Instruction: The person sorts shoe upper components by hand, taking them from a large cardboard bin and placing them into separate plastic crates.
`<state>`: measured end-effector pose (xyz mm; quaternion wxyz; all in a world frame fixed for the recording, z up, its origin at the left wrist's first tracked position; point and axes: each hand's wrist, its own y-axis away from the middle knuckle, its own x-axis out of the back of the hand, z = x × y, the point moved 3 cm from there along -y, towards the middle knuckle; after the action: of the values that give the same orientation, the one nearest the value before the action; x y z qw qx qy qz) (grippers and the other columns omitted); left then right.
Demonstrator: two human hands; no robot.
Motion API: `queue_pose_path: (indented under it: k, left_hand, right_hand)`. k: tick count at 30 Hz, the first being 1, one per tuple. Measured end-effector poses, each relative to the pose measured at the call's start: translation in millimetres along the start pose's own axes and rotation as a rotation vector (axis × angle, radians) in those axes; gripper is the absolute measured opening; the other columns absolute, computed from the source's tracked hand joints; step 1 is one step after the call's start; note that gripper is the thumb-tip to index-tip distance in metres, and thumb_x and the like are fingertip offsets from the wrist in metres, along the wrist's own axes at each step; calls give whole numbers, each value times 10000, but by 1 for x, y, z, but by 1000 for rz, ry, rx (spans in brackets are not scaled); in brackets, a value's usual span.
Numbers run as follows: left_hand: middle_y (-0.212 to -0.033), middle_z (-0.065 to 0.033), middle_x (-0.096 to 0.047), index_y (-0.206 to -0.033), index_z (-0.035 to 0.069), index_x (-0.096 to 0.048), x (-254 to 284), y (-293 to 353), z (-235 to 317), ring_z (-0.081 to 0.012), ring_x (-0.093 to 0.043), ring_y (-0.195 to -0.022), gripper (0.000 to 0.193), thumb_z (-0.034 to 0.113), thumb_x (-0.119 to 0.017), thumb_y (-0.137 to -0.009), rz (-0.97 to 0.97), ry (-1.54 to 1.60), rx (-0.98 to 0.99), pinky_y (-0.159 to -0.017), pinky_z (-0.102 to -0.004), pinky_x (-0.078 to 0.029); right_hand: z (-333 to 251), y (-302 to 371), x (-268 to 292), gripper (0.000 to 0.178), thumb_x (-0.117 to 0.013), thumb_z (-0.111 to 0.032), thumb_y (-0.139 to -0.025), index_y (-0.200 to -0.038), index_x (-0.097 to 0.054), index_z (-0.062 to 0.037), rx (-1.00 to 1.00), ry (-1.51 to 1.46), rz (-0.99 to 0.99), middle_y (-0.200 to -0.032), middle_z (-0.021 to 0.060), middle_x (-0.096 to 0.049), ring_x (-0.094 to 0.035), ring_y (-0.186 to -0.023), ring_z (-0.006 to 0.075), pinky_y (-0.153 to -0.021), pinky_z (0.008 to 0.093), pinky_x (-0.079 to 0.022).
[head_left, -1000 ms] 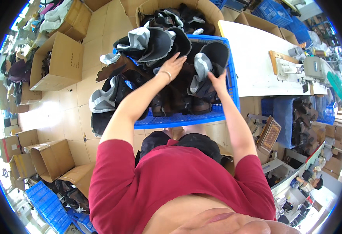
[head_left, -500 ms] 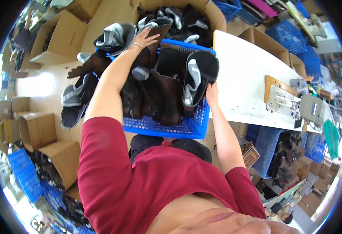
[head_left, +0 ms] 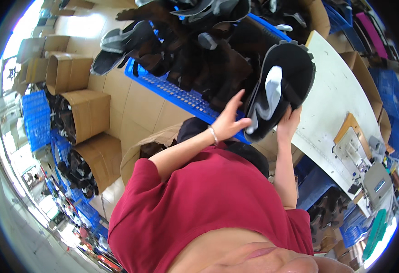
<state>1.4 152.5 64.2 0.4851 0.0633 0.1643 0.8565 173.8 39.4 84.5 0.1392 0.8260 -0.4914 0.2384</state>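
Note:
A dark boot upper (head_left: 297,68) with a black inside and a folded grey-white lining piece stands at the right end of a blue plastic crate (head_left: 163,93). My right hand (head_left: 289,123) grips its near lower edge, fingers partly hidden behind it. Just left of the upper is my left hand (head_left: 229,122), fingers and thumb spread, holding nothing. More dark brown boot uppers (head_left: 213,68) fill the crate. One grey-lined upper (head_left: 113,50) hangs over its left end.
To the right stands a white worktable (head_left: 336,95) with a sewing machine (head_left: 377,182) on it. Cardboard boxes (head_left: 90,116) holding dark pieces stand at the left, beside blue crates (head_left: 36,120). Behind the crate is a large carton (head_left: 318,16) of more uppers.
My left hand has left the uppers at the crate's far side and come back beside the right-hand upper. That upper looks larger and nearer, still in my right hand. The view has turned.

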Motion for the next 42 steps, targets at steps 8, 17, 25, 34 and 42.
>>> queue_pose_path:
  k: [8,17,25,34,42]
  left_hand:
    - [-1344,-306,-446,-1468,-11,-140,5,-17,-68,-413,-471,-1240,974,303,-720,-750,-183,-427,217,-1043,-396,-394]
    - [-1187,-301,-568,-1425,1,-296,17,-24,-66,-434,-567,-1089,713,110,-635,-807,-181,-426,83,-929,-435,-464]
    - [-1114,-73,-647,-1151,0,-621,219,11,-16,-189,-615,-1016,293,-7,-588,-860,-287,248,176,-890,-356,-510]
    - [-1189,-129,-617,-1254,4,-541,289,-19,-68,-215,-623,-1044,433,6,-637,-831,-222,262,473,-855,-356,-525]
    - [-1304,-160,-518,-1251,45,-541,256,-30,14,-307,-445,-1267,430,97,-628,-833,-33,-874,-648,-1080,-426,-334]
  right_hand:
    - [62,71,-57,438,-410,-125,-955,-1362,-289,-17,-251,273,-170,-1040,341,-603,-569,-974,518,-796,554,-436]
    - [13,73,-66,387,-473,-157,-943,-1285,-386,3,-218,372,-21,-956,341,-612,-563,-909,531,-743,560,-450]
    - [-162,51,-65,770,-606,-576,-776,-1313,-491,-35,475,398,-385,-1385,166,-459,-429,-1292,300,-1071,462,-290]
    - [-101,16,-214,850,-758,-424,-678,-1406,-410,-157,481,470,-723,-1074,109,-576,-542,-1015,303,-893,401,-438]
    - [11,26,-327,764,-669,-523,-756,-1387,-439,-160,273,927,-670,-1090,116,-598,-558,-1038,306,-867,430,-444]
